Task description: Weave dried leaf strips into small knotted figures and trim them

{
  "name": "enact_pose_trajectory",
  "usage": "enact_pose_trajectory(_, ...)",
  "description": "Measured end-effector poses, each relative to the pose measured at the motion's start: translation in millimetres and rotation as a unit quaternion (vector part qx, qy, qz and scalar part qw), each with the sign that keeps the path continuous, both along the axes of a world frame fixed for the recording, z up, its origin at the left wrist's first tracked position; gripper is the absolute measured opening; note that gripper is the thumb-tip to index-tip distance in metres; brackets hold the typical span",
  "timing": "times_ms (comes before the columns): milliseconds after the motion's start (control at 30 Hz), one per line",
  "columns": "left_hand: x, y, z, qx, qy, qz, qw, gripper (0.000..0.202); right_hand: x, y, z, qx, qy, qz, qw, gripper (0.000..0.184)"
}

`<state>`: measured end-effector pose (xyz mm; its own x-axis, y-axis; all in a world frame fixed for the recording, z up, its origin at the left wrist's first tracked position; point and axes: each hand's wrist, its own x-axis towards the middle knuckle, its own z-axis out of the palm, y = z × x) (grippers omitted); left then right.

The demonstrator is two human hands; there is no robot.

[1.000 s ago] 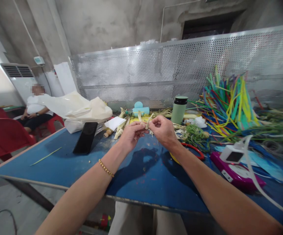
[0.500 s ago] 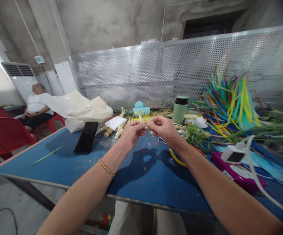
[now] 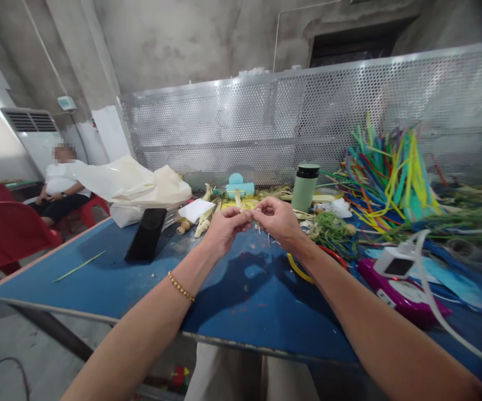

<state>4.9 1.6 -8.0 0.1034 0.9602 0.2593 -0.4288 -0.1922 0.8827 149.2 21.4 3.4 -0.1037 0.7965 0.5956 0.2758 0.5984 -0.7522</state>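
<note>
My left hand and my right hand meet above the middle of the blue table, fingertips almost touching. From the pinched fingers of my left hand a pale dried leaf strip sticks up. My right thumb and forefinger are also closed, right against the left fingertips, on a small pale piece mostly hidden by the fingers. Just behind lie a light blue cylinder and other pale dried leaves. A green lidded tumbler stands beyond my right hand.
A black phone and a cream plastic bag are at left. Colourful strips, green strands and a purple power strip with a white charger crowd the right. A person sits at far left.
My right fingertips have moved in against the left ones, closing the small gap between them. The left hand still pinches the leaf strip. The view has shifted slightly.
</note>
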Motion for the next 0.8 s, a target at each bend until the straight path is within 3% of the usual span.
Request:
enact_pose_trajectory(300, -3, 4, -3.3, 0.008, 0.003, 0.001, 1.0, 0.022, 0, -3, 0.0, -0.027, -0.004, 0.006, 1.0, 0.017)
enact_pose_trajectory(533, -10, 6, 4.9, -0.021, -0.028, 0.023, 0.999, 0.023, 14, 4, 9.1, 0.037, -0.034, -0.045, 0.998, 0.024)
enact_pose_trajectory(633, -12, 6, 8.8, -0.029, -0.04, 0.031, 0.998, 0.024, 18, 4, 11.4, 0.025, -0.098, -0.012, 0.995, 0.027)
enact_pose_trajectory(800, -13, 5, 10.4, -0.018, -0.042, 0.055, 0.997, 0.027, 14, -2, 10.0, -0.012, -0.115, 0.034, 0.993, 0.022)
